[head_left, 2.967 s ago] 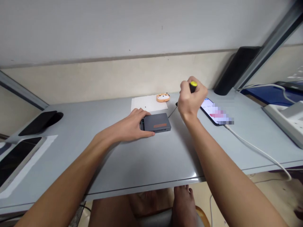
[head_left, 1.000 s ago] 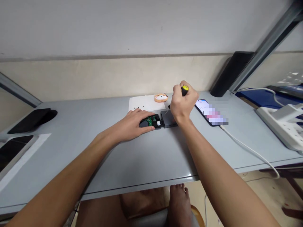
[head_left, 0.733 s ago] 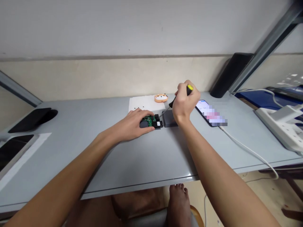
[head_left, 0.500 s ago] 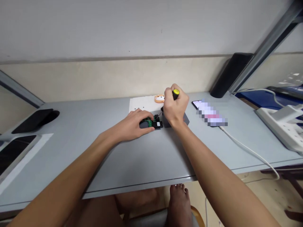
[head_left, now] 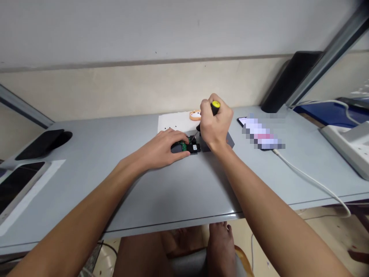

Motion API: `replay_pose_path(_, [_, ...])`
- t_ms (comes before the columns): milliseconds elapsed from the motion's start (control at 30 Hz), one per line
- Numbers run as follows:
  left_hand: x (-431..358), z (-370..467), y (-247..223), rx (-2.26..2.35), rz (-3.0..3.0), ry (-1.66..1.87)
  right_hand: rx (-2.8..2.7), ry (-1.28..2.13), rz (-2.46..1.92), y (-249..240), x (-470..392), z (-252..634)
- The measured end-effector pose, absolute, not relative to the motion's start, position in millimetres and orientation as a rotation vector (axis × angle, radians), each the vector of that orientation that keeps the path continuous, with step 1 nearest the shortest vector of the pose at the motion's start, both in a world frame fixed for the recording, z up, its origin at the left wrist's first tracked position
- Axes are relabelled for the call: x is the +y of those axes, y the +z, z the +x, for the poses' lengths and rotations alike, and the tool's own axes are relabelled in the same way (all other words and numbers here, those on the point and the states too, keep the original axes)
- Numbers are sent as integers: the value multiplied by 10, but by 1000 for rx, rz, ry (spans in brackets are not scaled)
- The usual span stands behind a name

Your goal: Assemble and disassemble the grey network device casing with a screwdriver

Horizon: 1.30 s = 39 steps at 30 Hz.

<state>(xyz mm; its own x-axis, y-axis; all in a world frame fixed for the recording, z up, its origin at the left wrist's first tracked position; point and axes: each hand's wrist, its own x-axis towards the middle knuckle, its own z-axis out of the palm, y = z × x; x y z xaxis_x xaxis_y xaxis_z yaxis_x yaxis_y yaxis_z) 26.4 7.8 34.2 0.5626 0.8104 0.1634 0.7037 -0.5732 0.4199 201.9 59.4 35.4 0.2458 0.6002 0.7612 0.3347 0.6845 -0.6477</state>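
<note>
My left hand (head_left: 165, 149) is closed around a small black device with an exposed green circuit board (head_left: 193, 147), its thumb along the near side and its fingers over the far side. In my right hand (head_left: 215, 127) is a screwdriver (head_left: 215, 106) with a black handle and a yellow end. Its thin shaft slants down and left to the circuit board; the exact contact point is too small to make out. Beneath and beside the right hand lies a dark grey flat panel (head_left: 230, 143), partly covered. Several tiny black screw-like pieces rest on white paper (head_left: 178, 120) behind the left hand.
An orange and white object (head_left: 195, 115) lies on the paper's far side. To the right are a lit phone (head_left: 253, 130) with a white cable (head_left: 305, 175), a white power strip (head_left: 348, 148) and a black cylinder (head_left: 291, 82). A tablet-like device (head_left: 21, 184) lies far left.
The whole view has shifted slightly. Both hands keep their grips, and the screwdriver still points down at the circuit board from the right.
</note>
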Motion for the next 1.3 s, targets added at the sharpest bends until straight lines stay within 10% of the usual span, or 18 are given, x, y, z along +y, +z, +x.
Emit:
replay_pose_path(733, [98,252,300,1234,2517,491,-1209,1313,-518,592,554,2045])
replay_pose_path(1300, [118,230,280,1216,2500,550,-1196,1417,-480,639,615,2146])
